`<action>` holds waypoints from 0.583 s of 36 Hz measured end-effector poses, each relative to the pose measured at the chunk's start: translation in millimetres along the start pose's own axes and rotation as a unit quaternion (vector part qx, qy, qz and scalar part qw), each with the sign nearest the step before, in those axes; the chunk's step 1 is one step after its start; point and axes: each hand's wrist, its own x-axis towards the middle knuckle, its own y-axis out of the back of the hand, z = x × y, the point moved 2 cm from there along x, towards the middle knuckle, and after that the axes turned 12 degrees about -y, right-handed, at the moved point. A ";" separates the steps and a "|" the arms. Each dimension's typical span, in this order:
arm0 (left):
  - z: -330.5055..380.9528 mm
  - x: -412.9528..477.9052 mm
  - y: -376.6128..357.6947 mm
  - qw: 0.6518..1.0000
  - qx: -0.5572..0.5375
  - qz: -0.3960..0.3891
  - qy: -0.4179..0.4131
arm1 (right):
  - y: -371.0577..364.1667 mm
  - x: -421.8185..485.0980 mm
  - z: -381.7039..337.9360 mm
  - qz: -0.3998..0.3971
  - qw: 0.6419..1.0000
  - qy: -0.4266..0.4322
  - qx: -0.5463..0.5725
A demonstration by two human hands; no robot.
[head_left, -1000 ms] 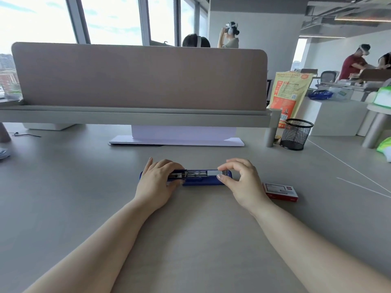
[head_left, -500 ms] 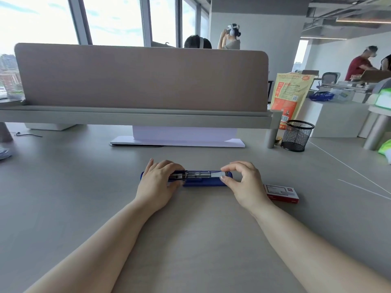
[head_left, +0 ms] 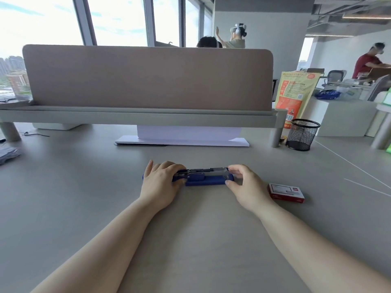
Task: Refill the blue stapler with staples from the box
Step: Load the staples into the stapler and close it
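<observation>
The blue stapler (head_left: 206, 180) lies lengthwise on the grey desk, its silver metal staple channel showing along the top. My left hand (head_left: 161, 182) rests over the stapler's left end and holds it down. My right hand (head_left: 246, 187) pinches the stapler's right end between thumb and fingers. The red and white staple box (head_left: 286, 192) lies flat on the desk just right of my right hand, apart from it. Whether the box is open cannot be told.
A black mesh pen cup (head_left: 303, 135) stands at the back right beside the divider shelf leg. A white stand base (head_left: 182, 141) sits under the beige divider (head_left: 148, 79). An orange bag (head_left: 296, 92) and other people are farther back.
My right hand's fingers have drawn closer onto the stapler's right end. The left hand and the staple box stay where they were.
</observation>
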 end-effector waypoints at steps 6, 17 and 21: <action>-6.5 -4.5 4.0 0.995 0.021 -0.029 0.095 | -2.2 1.2 0.4 -0.004 1.000 -0.016 -0.008; -3.8 -9.5 7.7 0.958 -0.079 -0.027 0.275 | 1.1 -5.1 -6.2 -0.035 0.996 -0.052 -0.067; 4.1 -6.1 20.8 0.921 -0.250 0.147 0.261 | 2.8 -6.2 -5.9 -0.051 0.996 -0.065 -0.029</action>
